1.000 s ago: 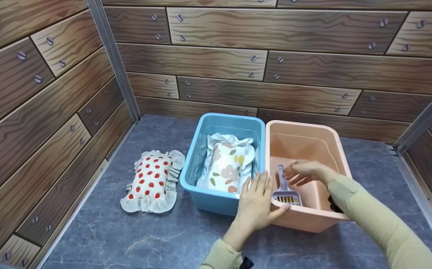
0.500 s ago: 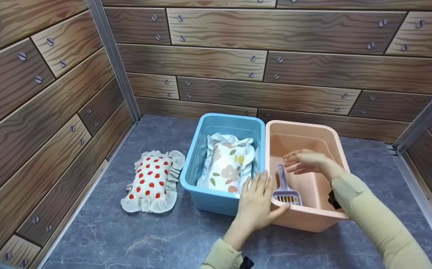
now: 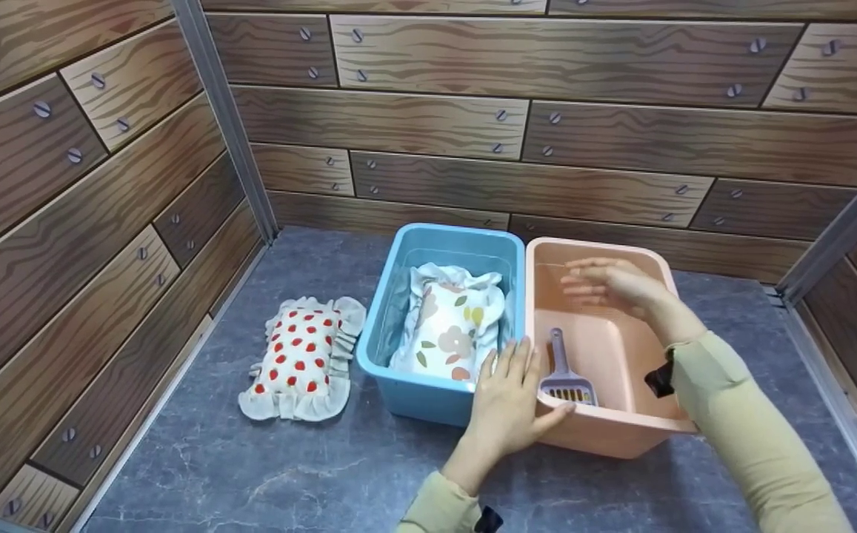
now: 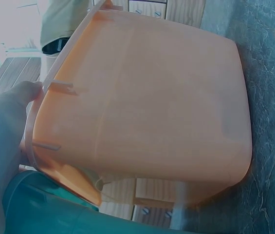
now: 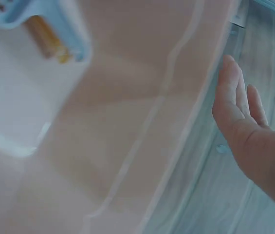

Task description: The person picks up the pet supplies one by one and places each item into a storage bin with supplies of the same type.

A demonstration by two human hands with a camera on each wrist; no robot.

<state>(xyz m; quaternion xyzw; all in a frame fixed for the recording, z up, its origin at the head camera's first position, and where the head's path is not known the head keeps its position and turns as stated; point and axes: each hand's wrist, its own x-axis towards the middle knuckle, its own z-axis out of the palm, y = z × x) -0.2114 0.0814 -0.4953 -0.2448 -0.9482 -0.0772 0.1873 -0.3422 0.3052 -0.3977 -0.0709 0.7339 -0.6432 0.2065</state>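
Observation:
My left hand (image 3: pixel 506 403) lies over the front corner where the two tubs meet, fingers straight and thumb along the peach tub's rim. The peach tub (image 3: pixel 606 437) holds a purple slotted litter scoop (image 3: pixel 561 370), handle pointing to the back; its blurred end also shows in the right wrist view. Over that tub, towards its back, hovers my right hand (image 3: pixel 613 285) with nothing in it and fingers extended. Inside the blue tub (image 3: pixel 428 403) sits a flower-print pillow (image 3: pixel 450 329) with a ruffled edge. The left wrist view shows the peach tub's outer front wall (image 4: pixel 156 97).
A strawberry-print ruffled pillow (image 3: pixel 298 355) lies on the grey marbled floor (image 3: pixel 250 474) left of the blue tub. Wood-pattern panels (image 3: pixel 435 126) enclose the back and both sides, with metal strips at the corners.
My right hand has risen away from the scoop's handle and moved towards the back of the peach tub. The left hand, both tubs and the pillows have stayed in place.

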